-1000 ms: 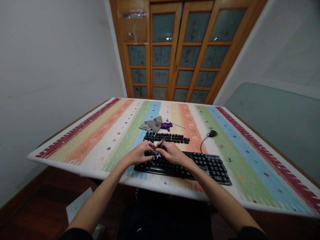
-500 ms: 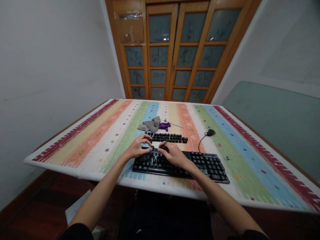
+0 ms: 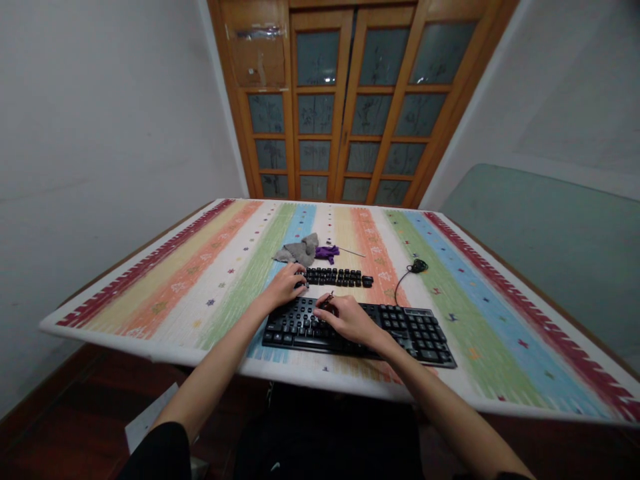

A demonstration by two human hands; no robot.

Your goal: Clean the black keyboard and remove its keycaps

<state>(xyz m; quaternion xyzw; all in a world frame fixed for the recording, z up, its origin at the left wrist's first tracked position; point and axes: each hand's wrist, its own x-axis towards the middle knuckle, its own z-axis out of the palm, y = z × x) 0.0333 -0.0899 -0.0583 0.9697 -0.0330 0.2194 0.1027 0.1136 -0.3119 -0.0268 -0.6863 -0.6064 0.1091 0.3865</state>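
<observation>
A black keyboard (image 3: 420, 331) lies in front of me, with many of its keycaps gone from the left and middle part. Behind it, loose black keycaps (image 3: 345, 277) are lined up in rows on the cloth. My left hand (image 3: 286, 287) has moved in at the left end of these rows, its thumb and fingertips closed around a keycap (image 3: 300, 285) that they partly hide. Over the middle of the keyboard, my right hand (image 3: 347, 319) is curled around a small dark tool (image 3: 328, 305) with a thin end sticking up; its exact kind is unclear.
A grey cloth (image 3: 299, 252) and a crumpled purple cloth (image 3: 327, 253) lie behind the keycaps, beside a thin rod (image 3: 351, 252). The keyboard's bundled cable (image 3: 418, 267) sits at the back right. A striped tablecloth (image 3: 195, 293) covers the table.
My left hand has moved from the keyboard back to the left end of the loose keycap rows. The right hand stays over the keyboard, slightly lower, still holding the dark tool.
</observation>
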